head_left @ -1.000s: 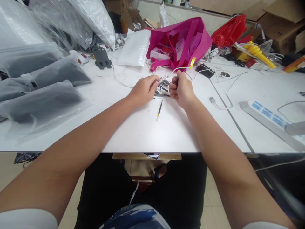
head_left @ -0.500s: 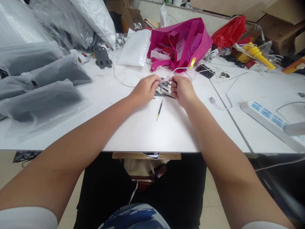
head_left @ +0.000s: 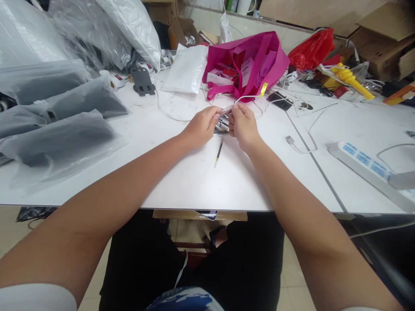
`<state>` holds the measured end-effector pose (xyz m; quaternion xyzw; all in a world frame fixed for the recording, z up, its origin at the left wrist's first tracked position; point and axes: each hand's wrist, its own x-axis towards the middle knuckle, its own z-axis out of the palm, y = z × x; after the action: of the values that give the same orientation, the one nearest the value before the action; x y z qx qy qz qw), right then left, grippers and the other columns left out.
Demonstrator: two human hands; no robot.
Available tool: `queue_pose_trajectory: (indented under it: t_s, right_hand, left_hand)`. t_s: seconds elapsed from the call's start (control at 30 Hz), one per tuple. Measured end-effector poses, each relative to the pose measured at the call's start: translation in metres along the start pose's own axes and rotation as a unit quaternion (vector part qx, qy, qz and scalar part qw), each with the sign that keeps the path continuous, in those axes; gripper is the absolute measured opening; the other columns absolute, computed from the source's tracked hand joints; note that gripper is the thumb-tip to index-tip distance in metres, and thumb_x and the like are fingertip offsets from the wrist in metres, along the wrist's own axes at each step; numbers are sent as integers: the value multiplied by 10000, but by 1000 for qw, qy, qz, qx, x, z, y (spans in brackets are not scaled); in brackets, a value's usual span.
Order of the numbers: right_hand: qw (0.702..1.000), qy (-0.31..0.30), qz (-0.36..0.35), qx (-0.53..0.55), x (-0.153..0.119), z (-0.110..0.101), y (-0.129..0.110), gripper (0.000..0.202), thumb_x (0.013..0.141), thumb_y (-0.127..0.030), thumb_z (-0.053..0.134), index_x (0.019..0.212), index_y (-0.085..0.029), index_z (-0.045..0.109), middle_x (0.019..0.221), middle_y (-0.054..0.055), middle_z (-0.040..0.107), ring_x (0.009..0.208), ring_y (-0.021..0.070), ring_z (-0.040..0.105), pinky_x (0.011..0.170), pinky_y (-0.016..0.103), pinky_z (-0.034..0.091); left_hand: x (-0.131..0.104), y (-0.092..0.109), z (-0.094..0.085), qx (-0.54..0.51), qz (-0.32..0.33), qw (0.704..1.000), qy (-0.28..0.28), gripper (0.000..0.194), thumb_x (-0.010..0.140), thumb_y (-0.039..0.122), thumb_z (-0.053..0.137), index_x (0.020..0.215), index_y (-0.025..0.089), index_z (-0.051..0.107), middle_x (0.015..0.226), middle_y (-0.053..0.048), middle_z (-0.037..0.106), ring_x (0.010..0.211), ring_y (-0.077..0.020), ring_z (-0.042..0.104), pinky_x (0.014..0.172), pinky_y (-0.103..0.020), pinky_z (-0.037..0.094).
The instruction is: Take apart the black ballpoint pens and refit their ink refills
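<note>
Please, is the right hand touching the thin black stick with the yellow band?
Apart. The head view shows white tabletop between the right hand and the black stick.

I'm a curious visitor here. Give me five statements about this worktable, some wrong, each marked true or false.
1. The left hand pinches a slim pale piece. True.
2. The hands are far apart. False: the right hand is close beside the left.
3. A pink bag holds small boxes. True.
4. The power strip lies on the left. False: the power strip is at the right.
5. A dark stick with a yellow band lies nearer the front edge of the table than the hands. True.
</note>
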<state>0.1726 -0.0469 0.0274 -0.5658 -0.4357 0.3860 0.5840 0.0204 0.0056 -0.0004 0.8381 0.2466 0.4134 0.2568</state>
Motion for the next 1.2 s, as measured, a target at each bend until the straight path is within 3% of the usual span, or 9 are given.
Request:
queue_pose_trajectory:
  t_s: [0.2, 0.33, 0.47, 1.03, 1.2]
  right_hand:
    - [999, -17, -41, -20, -9, 4, -9, 482, 975, -682, 626, 805, -273, 435, 642, -44, 374, 512, 125, 361, 452, 265, 299]
    - [999, -32, -40, -10, -15, 5, -17, 488, 957, -693, 651, 807, -272, 455, 639, -45, 397, 516, 123, 401, 448, 262, 329]
    - [998, -42, -40, 6, -17, 4, -21, 472, 950, -681, 670, 809, -274, 477, 628, -49, 393, 524, 129, 432, 440, 257, 333]
    - [996, -31, -77, -38, -12, -2, -10, 416, 950, -670, 675, 853, -283, 557, 685, -16, 457, 636, 172, 513, 510, 285, 431]
    - [987, -31, -141, -70, -12, -5, -5, 402, 970, -667, 645, 873, -280, 597, 762, 11, 528, 745, 193, 564, 571, 301, 483]
  left_hand:
    - [-2, 11, 4, -147, -88, 984, -40, 79, 1030, 253, 575, 1006, 200, 628, 886, -29, 701, 740, -127, 637, 725, -283, 525]
    - [0, 19, 3, -274, -168, 945, -64, 177, 1010, 335, 678, 977, 164, 647, 903, -60, 719, 711, -108, 676, 576, -214, 516]
    - [0, 23, 0, -332, -201, 919, -73, 258, 979, 407, 735, 968, 156, 677, 893, -65, 723, 719, -122, 700, 569, -223, 560]
    - [0, 24, -2, -347, -228, 907, -76, 253, 957, 404, 767, 971, 161, 701, 941, -76, 764, 748, -123, 723, 593, -217, 573]
    - [0, 24, -1, -341, -219, 912, -73, 231, 956, 378, 770, 966, 155, 710, 912, -71, 755, 759, -128, 723, 598, -226, 568]
